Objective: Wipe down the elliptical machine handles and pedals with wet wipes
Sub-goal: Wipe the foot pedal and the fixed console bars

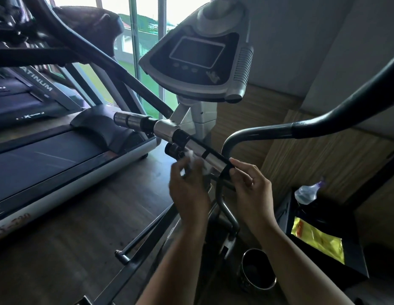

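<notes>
The left hand (189, 190), blurred, curls its fingers round a crumpled white wet wipe (192, 155) just under the chrome-and-black elliptical handlebar (200, 148). The right hand (255, 190) pinches the handlebar's black near end.

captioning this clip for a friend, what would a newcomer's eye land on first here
Two bare hands meet at the centre: the left hand holds a crumpled white wet wipe just under the shiny chrome handlebar, while the right hand pinches the bar's black end. Above them looms the grey console with a dark screen, and a bright yellow packet glows at lower right.
</notes>
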A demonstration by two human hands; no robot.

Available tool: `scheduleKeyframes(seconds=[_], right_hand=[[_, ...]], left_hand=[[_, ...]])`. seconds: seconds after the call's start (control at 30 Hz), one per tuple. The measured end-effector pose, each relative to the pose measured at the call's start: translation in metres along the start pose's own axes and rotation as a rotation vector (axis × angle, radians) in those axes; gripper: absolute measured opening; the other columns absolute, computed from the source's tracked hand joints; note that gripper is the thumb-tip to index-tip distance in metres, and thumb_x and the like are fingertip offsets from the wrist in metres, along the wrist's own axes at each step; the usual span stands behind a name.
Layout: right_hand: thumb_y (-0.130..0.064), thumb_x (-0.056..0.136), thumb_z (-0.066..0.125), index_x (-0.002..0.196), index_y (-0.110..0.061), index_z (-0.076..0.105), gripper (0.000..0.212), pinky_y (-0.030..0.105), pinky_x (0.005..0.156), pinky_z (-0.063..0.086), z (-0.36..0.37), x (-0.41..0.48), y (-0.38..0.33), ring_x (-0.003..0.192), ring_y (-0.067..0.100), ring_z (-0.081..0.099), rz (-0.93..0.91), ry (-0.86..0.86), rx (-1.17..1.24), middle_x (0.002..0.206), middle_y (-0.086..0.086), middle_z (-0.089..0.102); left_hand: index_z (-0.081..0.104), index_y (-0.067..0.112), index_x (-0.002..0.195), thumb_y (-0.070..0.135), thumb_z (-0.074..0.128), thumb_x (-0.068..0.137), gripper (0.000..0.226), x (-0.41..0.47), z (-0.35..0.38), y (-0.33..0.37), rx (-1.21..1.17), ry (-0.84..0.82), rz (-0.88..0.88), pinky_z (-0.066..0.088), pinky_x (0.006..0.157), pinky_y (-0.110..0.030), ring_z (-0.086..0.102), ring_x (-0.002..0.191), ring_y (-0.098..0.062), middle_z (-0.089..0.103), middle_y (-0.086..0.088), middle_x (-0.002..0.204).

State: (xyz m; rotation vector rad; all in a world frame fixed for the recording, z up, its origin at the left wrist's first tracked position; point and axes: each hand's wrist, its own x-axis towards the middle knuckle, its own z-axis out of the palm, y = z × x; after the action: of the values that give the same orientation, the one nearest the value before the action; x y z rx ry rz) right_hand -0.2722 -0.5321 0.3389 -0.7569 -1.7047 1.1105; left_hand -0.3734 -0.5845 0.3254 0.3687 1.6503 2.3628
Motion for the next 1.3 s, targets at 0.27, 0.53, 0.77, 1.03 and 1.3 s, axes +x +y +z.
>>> scheduleKeyframes(seconds=[0.27, 0.53, 0.77, 1.03, 1.3], right_hand=[[-0.012, 0.096, 0.064, 0.114, -0.029, 0.071, 0.025, 0.020, 0.080, 0.056, 0.002, 0.000, 0.003, 0.098, 0.008, 0.072, 0.034, 0.026, 0.043, 0.110, -0.001, 0.073], [-0.013, 0.096, 0.064, 0.112, -0.035, 0.068, 0.027, 0.027, 0.086, 0.058, 0.002, -0.001, 0.002, 0.102, 0.007, 0.071, 0.021, 0.008, 0.040, 0.112, -0.001, 0.073], [-0.015, 0.097, 0.064, 0.110, -0.034, 0.073, 0.025, 0.047, 0.090, 0.058, 0.001, 0.000, 0.006, 0.106, 0.021, 0.072, 0.068, -0.028, 0.134, 0.115, 0.004, 0.072], [-0.011, 0.095, 0.065, 0.107, -0.031, 0.075, 0.025, 0.041, 0.091, 0.058, 0.001, 0.001, 0.006, 0.106, 0.019, 0.072, 0.083, -0.021, 0.154, 0.114, 0.006, 0.073], [-0.011, 0.095, 0.065, 0.110, -0.028, 0.073, 0.024, 0.042, 0.091, 0.059, 0.000, -0.001, -0.003, 0.100, 0.009, 0.073, 0.077, 0.018, 0.059, 0.107, -0.002, 0.075]], left_hand=[[0.069, 0.006, 0.121, 0.027, 0.064, 0.096, 0.033, -0.002, -0.009, -0.008, 0.381, -0.149, 0.535, 0.043, 0.100, -0.009, 0.061, 0.118, -0.014, 0.066, -0.007, 0.125], [0.071, 0.018, 0.123, 0.019, 0.063, 0.099, 0.025, 0.050, -0.018, 0.014, 0.615, -0.196, 0.745, 0.040, 0.105, -0.017, 0.056, 0.120, -0.009, 0.070, 0.001, 0.127], [0.070, 0.020, 0.127, 0.040, 0.048, 0.104, 0.038, 0.020, -0.023, -0.004, 0.662, -0.452, 0.960, 0.043, 0.104, -0.026, 0.059, 0.119, -0.016, 0.066, 0.005, 0.134], [0.072, 0.020, 0.124, 0.025, 0.059, 0.102, 0.026, 0.055, -0.025, 0.009, 0.716, -0.352, 0.946, 0.047, 0.098, -0.032, 0.055, 0.117, -0.013, 0.068, 0.004, 0.129], [0.072, 0.017, 0.122, 0.018, 0.062, 0.101, 0.023, 0.073, -0.036, 0.014, 0.639, -0.403, 0.966, 0.034, 0.106, -0.015, 0.053, 0.122, 0.000, 0.069, 0.002, 0.128]])
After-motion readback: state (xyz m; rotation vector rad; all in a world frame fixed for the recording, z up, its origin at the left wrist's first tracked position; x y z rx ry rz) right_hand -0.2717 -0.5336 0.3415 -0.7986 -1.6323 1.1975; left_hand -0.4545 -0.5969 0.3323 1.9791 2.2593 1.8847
